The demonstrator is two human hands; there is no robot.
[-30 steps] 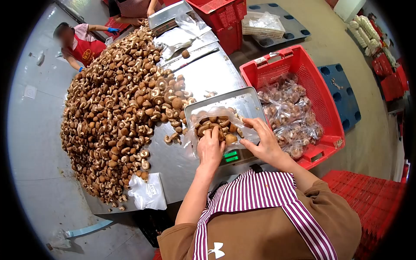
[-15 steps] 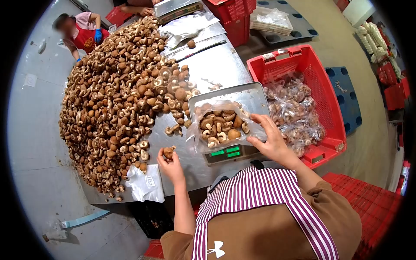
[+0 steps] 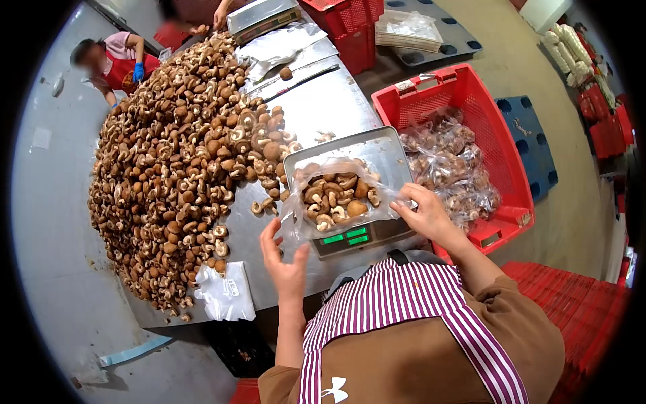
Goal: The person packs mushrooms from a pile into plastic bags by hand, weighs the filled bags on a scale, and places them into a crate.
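A clear plastic bag [image 3: 301, 227] of brown mushrooms [image 3: 336, 195] lies with its mouth open on the steel pan of a digital scale [image 3: 385, 140]. Green figures glow on the scale's display [image 3: 346, 236]. My right hand [image 3: 425, 212] pinches the bag's right edge between thumb and fingers. To the left of the bag, my left hand [image 3: 286, 262] is open, thumb and fingers apart, with nothing in it. Its fingertips are close to the bag's left edge; whether they touch it I cannot tell.
A large mushroom heap [image 3: 168, 175] covers the table's left side, with white bags [image 3: 225, 291] at its near edge. To the right, a red crate [image 3: 517, 168] holds several filled bags [image 3: 447, 161]. Across the heap is a person in a red apron [image 3: 124, 71]; another scale [image 3: 264, 19] stands farther back.
The mushroom in my left hand is gone from it; where it went I cannot make out. That hand has opened and moved right toward the bag. My right hand stays at the bag's edge.
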